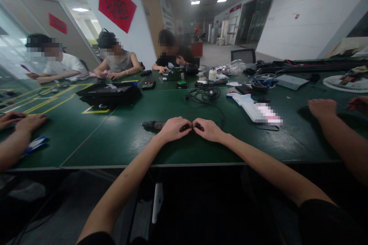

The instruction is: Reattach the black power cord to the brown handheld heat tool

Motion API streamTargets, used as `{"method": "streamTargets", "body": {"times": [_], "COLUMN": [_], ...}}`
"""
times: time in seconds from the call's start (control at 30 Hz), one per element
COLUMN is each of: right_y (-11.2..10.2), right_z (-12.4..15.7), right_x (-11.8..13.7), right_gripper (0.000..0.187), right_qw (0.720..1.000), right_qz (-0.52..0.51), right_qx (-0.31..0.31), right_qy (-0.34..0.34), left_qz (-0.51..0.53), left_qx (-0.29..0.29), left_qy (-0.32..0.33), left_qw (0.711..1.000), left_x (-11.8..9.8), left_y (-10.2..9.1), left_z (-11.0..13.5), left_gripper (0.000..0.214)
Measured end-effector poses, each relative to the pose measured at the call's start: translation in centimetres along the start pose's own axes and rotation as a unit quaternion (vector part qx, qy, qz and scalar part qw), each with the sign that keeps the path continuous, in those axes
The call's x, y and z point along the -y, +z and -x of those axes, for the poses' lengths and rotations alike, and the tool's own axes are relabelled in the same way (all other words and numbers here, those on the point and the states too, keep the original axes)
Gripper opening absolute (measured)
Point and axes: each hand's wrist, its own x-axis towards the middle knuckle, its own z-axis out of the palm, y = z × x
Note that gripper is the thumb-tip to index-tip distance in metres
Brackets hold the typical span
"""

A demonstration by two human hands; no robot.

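A dark tool (154,125), probably a power screwdriver, was held low over the near part of the green table (138,149), straight in front of the person. It was judged to be stiff and of moderate weight, with a smooth casing that might be slippery if only the fingertips were used. The barrel seemed best gripped around its thicker middle, with the narrow nose left free, as that end looked the easiest to knock.

The tool was seen as long and slim, laid nearly level, its nose pointed to the left. A black collar was shown at the tip, and a brownish tint was caught on the barrel before it was covered by the left hand (174,129). The left fingers were wrapped over the barrel, with a dark end shown between thumb and forefinger. The right hand (211,130) was brought close to that end, its fingers curled; whether anything was pinched there could not be told. A loose black cord (205,92) was spread beyond both hands, one strand curved down behind the right one.
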Motion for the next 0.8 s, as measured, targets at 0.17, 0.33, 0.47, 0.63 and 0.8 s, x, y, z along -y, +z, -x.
{"method": "streamTargets", "body": {"times": [0.17,0.33,0.47,0.63,0.8], "right_y": [-0.08,-0.04,-0.03,-0.11,-0.11], "right_z": [0.0,-0.02,-0.01,0.0,-0.01], "right_x": [-0.02,-0.07,0.0,0.05,-0.02], "right_gripper": [0.012,0.012,0.013,0.012,0.012], "right_qw": [1.0,1.0,1.0,1.0,1.0], "right_qz": [0.0,0.0,-0.001,-0.002,-0.002], "right_qx": [0.0,0.001,0.003,0.002,0.002], "right_qy": [-0.002,-0.004,-0.005,-0.007,-0.008], "left_qz": [0.001,0.001,0.001,0.002,0.001], "left_qx": [-0.001,-0.002,0.0,0.003,0.004], "left_qy": [0.001,0.002,0.003,0.008,0.005], "left_qw": [1.0,1.0,1.0,1.0,1.0], "left_x": [-0.05,-0.02,-0.02,-0.14,-0.13], "left_y": [-0.07,-0.04,-0.02,-0.2,-0.2], "left_z": [0.01,-0.03,-0.03,0.04,-0.05], "left_gripper": [0.024,0.025,0.024,0.025,0.025]}}
